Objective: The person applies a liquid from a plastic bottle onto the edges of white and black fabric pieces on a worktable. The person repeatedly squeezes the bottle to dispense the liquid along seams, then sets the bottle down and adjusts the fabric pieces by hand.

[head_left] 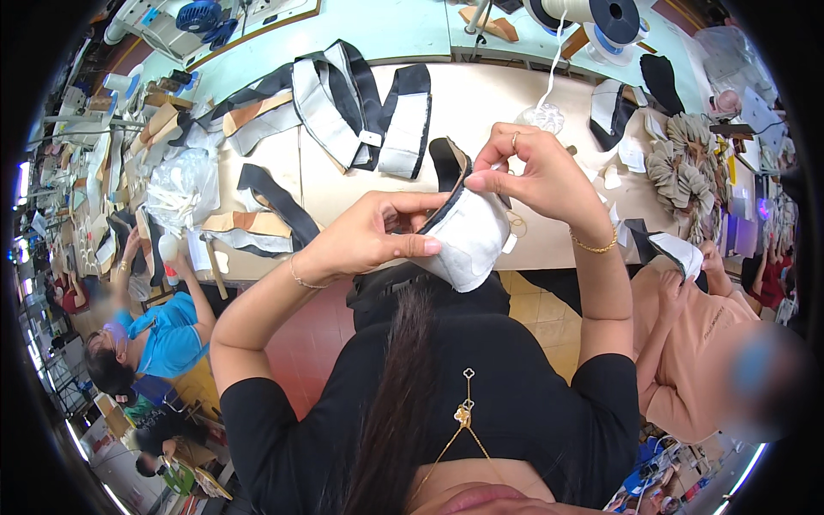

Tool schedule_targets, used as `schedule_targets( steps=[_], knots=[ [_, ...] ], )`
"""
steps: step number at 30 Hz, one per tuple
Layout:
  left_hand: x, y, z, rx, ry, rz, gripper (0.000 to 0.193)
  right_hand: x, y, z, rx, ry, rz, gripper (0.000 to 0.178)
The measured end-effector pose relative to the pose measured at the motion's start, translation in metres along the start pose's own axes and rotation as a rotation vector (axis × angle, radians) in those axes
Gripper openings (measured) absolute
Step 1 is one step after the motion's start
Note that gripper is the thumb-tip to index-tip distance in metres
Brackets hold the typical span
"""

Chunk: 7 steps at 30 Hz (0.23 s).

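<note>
A curved, cup-shaped sewn piece, white with a black edge and looking like a shoe upper, is held up in front of me above the near edge of the table. My left hand grips its left side, thumb on the white face and index finger along the dark edge. At its upper right rim, my right hand pinches the edge between thumb and fingers. A dark flap rises from the piece's far end, between my hands. Whether my right fingers hold anything smaller as well is hidden.
More black, white and tan pieces lie across the cream table. A plastic bag of white strips is at left, a bundle of grey-beige pieces at right. White cord runs from a spool. Co-workers sit on both sides.
</note>
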<state>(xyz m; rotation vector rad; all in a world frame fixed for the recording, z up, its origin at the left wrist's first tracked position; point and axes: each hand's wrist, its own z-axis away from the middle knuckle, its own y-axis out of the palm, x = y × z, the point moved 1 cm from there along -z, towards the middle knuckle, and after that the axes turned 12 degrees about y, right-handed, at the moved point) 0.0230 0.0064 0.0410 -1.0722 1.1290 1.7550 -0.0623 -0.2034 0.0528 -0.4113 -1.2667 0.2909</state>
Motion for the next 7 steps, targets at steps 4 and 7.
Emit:
schedule_targets(
  steps=[4, 7],
  knots=[
    [0.005, 0.002, -0.012, -0.065, 0.06, 0.232, 0.029, 0.007, 0.0, 0.002, -0.005, -0.08, 0.087, 0.017],
    [0.021, 0.002, -0.026, -0.138, -0.189, 0.495, 0.034, 0.015, 0.008, 0.001, 0.041, -0.041, 0.269, 0.018]
  ],
)
